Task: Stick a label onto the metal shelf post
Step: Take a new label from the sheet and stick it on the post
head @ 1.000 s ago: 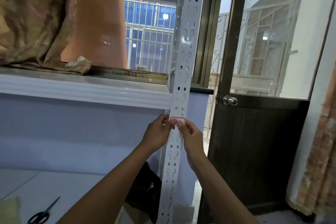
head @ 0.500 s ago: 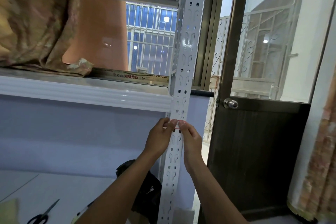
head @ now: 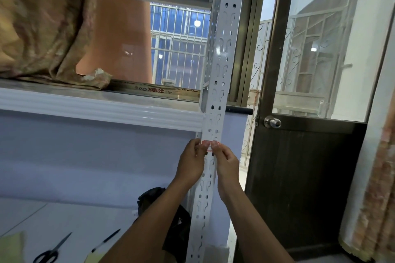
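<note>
Both thumbs press label (head: 210, 147) onto post (head: 222, 70).

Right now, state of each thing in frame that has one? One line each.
Red-bordered white label: on the post, mostly covered by thumbs.
Perforated white metal shelf post: upright.
Left hand: thumb pressing the label.
Right hand: thumb pressing the label.
Dark wood-and-glass door: shut, as far as visible.
Black-handled scissors: lying flat, blades closed.
Black pen: lying flat.

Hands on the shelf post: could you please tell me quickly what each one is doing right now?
Left hand: fingers pressing the red-edged label against the metal shelf post.
Right hand: fingers pressing the same label.
</note>
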